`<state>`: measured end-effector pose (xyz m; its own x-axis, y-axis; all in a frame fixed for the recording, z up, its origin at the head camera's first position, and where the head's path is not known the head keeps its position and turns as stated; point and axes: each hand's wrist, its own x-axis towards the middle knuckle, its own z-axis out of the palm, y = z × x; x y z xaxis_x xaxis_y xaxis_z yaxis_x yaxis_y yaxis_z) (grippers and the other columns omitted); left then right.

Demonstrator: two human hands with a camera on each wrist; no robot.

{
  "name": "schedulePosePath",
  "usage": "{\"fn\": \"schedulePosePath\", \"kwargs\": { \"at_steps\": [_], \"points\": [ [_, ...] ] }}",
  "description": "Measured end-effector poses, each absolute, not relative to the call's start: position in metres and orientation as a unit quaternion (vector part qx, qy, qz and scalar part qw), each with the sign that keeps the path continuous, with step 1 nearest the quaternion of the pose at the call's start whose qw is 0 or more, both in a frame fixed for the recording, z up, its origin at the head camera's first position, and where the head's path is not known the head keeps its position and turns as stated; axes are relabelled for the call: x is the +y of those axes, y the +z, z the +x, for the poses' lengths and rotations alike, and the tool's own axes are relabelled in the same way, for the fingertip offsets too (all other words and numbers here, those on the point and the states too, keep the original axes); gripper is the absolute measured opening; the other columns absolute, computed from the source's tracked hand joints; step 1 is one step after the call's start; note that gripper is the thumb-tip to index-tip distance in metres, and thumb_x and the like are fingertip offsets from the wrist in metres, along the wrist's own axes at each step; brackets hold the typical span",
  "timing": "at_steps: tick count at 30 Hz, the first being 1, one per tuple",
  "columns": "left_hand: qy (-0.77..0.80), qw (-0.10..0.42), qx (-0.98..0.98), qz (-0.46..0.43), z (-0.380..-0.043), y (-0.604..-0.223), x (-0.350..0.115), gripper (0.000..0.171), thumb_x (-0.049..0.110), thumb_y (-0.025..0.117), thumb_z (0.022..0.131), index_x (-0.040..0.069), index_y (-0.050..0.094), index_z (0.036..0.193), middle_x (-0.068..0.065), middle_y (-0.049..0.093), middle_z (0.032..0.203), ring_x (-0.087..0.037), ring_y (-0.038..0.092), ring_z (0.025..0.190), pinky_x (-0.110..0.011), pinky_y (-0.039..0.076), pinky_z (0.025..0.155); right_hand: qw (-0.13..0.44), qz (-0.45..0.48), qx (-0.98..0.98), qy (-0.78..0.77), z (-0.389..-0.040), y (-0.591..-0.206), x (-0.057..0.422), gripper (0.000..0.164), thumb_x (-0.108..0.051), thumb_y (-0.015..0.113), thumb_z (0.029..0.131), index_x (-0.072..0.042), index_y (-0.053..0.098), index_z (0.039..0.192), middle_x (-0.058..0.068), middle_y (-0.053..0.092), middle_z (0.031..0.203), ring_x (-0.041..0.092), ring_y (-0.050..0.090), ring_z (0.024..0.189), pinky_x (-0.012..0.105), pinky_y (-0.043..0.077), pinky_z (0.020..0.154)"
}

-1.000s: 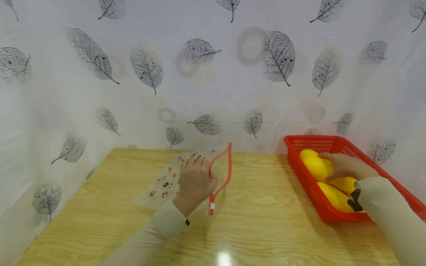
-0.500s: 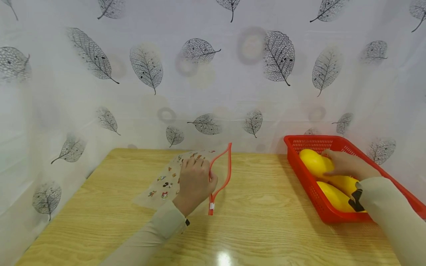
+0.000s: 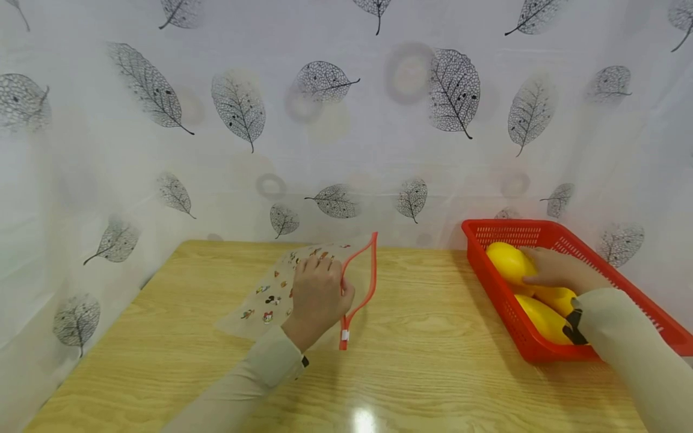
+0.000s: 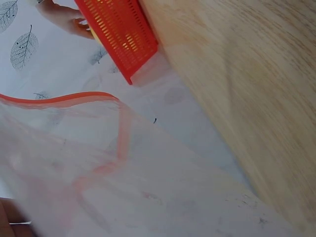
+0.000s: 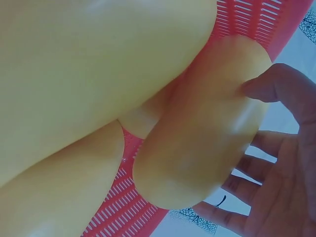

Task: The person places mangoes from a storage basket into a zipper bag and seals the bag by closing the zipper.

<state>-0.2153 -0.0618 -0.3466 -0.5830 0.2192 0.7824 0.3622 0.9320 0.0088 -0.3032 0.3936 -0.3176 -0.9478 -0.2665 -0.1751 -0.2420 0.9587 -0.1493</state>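
My left hand (image 3: 319, 294) grips a clear zip bag (image 3: 276, 285) near its mouth. Small cartoon prints dot the bag, and its red zip edge (image 3: 372, 270) bows apart on the right, with a white slider (image 3: 345, 335) at the near end. In the left wrist view, the bag's translucent film (image 4: 163, 192) fills much of the foreground. Inside the red basket (image 3: 500, 304), my right hand (image 3: 560, 269) holds a smooth yellow mango (image 3: 508, 261). The right wrist view has thumb (image 5: 261, 89) and fingers around one side of this mango (image 5: 202, 128).
More yellow mangoes (image 3: 544, 319) lie in the basket, nearer to me and partly under my right wrist. A wood-grain table (image 3: 433, 361) carries everything. Behind it hangs a white curtain (image 3: 368, 138) with dark leaf prints.
My right hand's fingers have closed round the far mango, which has tilted and come up slightly toward the left of the basket. The left hand and bag stay put.
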Motion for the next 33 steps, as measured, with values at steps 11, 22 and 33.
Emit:
{"fn": "schedulePosePath", "kwargs": {
  "at_steps": [11,22,33],
  "points": [
    [-0.084,0.428,-0.884,-0.168,-0.2163,-0.3473,-0.062,0.011,0.016,0.065,0.07,0.009,0.06,0.065,-0.005,0.063,0.067,-0.025,0.056,0.068,-0.039,0.047,0.075,0.141,-0.112,0.982,-0.059,-0.3048,-0.3203,0.389,0.106,-0.057,0.062,0.077,0.014,0.016,0.142,0.043,0.028,0.138,0.059,0.03,0.123,0.071,0.027,0.097],
    [-0.085,0.421,-0.888,-0.165,-0.2155,-0.3461,-0.0617,0.01,0.016,0.064,0.071,0.009,0.06,0.065,-0.005,0.063,0.067,-0.025,0.056,0.068,-0.039,0.047,0.075,0.161,-0.093,0.98,-0.077,-0.3043,-0.3217,0.3841,0.127,-0.07,0.063,0.065,0.009,0.006,0.145,0.039,0.024,0.143,0.057,0.029,0.125,0.072,0.026,0.097],
    [-0.086,0.425,-0.886,-0.166,-0.2159,-0.3451,-0.062,0.011,0.016,0.064,0.071,0.009,0.059,0.064,-0.005,0.062,0.066,-0.024,0.055,0.067,-0.038,0.047,0.074,0.169,-0.066,0.978,-0.104,-0.304,-0.3241,0.3852,0.127,-0.067,0.068,0.062,0.0,0.003,0.149,0.033,0.023,0.147,0.055,0.028,0.127,0.073,0.023,0.096]
  ]
}}
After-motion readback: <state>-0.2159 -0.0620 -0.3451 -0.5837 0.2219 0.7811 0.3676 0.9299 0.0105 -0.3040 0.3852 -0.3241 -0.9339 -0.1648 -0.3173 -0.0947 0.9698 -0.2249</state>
